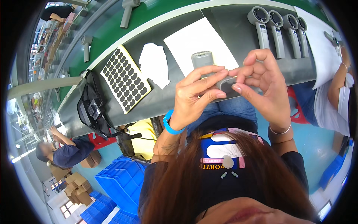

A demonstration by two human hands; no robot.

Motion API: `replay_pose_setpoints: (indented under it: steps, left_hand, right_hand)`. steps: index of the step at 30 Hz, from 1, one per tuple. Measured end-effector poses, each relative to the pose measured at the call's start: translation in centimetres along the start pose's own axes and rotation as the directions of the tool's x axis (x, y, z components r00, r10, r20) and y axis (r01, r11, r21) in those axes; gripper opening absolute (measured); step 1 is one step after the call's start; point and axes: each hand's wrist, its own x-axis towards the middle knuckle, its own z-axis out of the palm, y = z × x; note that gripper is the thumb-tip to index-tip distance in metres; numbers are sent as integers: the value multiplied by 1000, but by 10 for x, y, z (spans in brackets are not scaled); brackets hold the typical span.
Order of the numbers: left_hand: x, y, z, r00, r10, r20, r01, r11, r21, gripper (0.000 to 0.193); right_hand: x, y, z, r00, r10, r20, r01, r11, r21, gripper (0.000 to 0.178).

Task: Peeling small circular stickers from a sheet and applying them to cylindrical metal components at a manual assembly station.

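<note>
My left hand [194, 95] is closed around a small grey rounded piece [223, 85] with a darker face. My right hand [266, 84] pinches the same piece from the other side, thumb and forefinger at its edge, its other fingers curled. The fingers hide part of it, and I cannot tell its exact kind. Just beyond my left fingers a grey cylindrical part with a slotted top [202, 59] is at a white sheet [190, 37]; its lower end is hidden. To the left lies a sheet of dark rounded stickers [126, 79], beside a white crumpled-edged paper or cloth [154, 64].
Several grey handheld fans [261, 28] lie in a row at the far right. More fans [128, 13] rest on the green belt beyond the bench. A black bag [91, 106] hangs at the bench's left end. Blue crates [121, 181] stand left behind; co-workers sit on both sides.
</note>
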Motion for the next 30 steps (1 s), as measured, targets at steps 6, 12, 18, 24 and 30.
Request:
replay_pose_setpoints:
  steps: [6, 12, 18, 24, 30]
  left_hand:
    - [0, 1, -1, 1000, -4, 12, 3, 1000, 17, 35]
    - [0, 0, 0, 1000, 3, 18, -3, 1000, 7, 35]
    - [-1, 0, 2, 1000, -17, 18, 17, 999, -36, 35]
    - [-4, 6, 12, 995, -84, -46, 78, 990, -115, 38]
    - [-6, 4, 18, 995, -61, -83, 55, 996, -71, 39]
  right_hand:
    - [0, -2, 2, 1000, 2, -4, -2, 999, -50, 44]
    - [-1, -3, 2, 1000, -1, -1, 1, 997, -75, 44]
    - [-2, -5, 2, 1000, 4, -1, -4, 994, -107, 43]
    - [-5, -2, 2, 996, -92, -10, 88, 973, -215, 41]
    - [-13, -4, 1, 982, -169, -87, 105, 865, -490, 43]
